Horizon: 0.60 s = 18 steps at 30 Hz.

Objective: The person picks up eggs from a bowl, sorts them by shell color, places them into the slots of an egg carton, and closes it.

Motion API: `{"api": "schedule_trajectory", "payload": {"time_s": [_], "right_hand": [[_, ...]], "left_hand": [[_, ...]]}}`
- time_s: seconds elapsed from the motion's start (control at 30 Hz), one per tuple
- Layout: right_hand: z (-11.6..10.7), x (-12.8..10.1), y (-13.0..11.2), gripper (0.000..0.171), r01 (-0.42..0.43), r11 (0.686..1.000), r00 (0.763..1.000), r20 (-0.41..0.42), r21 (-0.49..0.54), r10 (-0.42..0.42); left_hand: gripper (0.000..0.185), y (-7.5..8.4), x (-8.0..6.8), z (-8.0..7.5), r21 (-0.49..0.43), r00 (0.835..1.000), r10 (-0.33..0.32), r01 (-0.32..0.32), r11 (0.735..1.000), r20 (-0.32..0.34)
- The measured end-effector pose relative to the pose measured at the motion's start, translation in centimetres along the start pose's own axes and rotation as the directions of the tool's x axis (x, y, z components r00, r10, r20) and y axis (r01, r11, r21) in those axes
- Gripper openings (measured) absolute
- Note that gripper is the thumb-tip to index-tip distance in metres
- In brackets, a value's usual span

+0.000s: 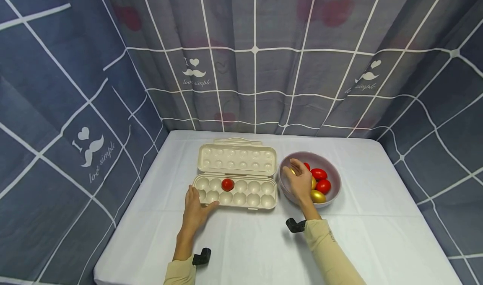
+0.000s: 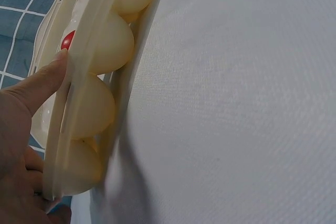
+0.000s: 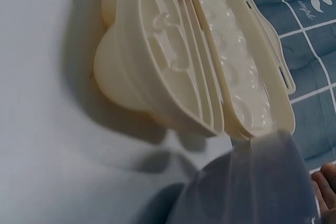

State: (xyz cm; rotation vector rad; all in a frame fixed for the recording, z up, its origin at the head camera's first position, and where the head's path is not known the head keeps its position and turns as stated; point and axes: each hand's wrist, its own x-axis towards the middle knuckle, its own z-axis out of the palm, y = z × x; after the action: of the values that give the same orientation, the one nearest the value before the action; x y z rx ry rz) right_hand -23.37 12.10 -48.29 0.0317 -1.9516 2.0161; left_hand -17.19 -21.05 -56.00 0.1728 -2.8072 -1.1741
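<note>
A cream plastic egg box [image 1: 237,206] lies with its lid [image 1: 237,171] folded back, and one red egg [image 1: 227,185] sits in its back row of cups. My left hand [image 1: 195,209] grips the box's front left corner, thumb on the front rim and fingers around the left end. Inside the left part of a mauve bowl [image 1: 336,172], my right hand [image 1: 299,182] pinches a golden egg [image 1: 292,172] between thumb and fingers, which partly hide it. Red eggs [image 1: 319,174] and another golden egg [image 1: 318,196] lie on the bowl's right side.
Both containers stand side by side on a white-covered table [image 1: 256,243], the bowl just right of the egg box. A grey checked curtain [image 1: 234,67] hangs behind the table and along both sides. Black camera mounts [image 1: 202,256] sit at the wrists.
</note>
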Motion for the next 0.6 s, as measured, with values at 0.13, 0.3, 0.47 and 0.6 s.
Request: {"api": "schedule_trajectory", "payload": {"time_s": [0.13, 0.3, 0.47, 0.6], "right_hand": [[-0.6, 0.3, 0.0, 0.042, 0.001, 0.999, 1.0, -0.017, -0.04, -0.001], [-1.4, 1.2, 0.8, 0.04, 0.001, 0.997, 1.0, -0.031, -0.074, -0.003], [-2.5, 2.6, 3.4, 0.041, -0.032, 0.995, 0.998, -0.063, -0.093, 0.026], [-3.2, 3.0, 4.5, 0.043, -0.065, 0.992, 0.994, -0.089, -0.108, 0.055]], "left_hand": [[0.112, 0.0, 0.0, 0.0, 0.003, 1.0, -0.006, 0.006, 1.0, 0.01], [0.112, 0.1, 0.0, -0.1, -0.001, 1.0, -0.015, 0.015, 1.0, 0.022], [0.11, 0.1, -0.1, -0.1, -0.012, 1.0, -0.003, 0.003, 1.0, -0.004], [0.11, 0.2, -0.1, 0.0, -0.007, 1.0, 0.011, -0.012, 1.0, -0.016]]}}
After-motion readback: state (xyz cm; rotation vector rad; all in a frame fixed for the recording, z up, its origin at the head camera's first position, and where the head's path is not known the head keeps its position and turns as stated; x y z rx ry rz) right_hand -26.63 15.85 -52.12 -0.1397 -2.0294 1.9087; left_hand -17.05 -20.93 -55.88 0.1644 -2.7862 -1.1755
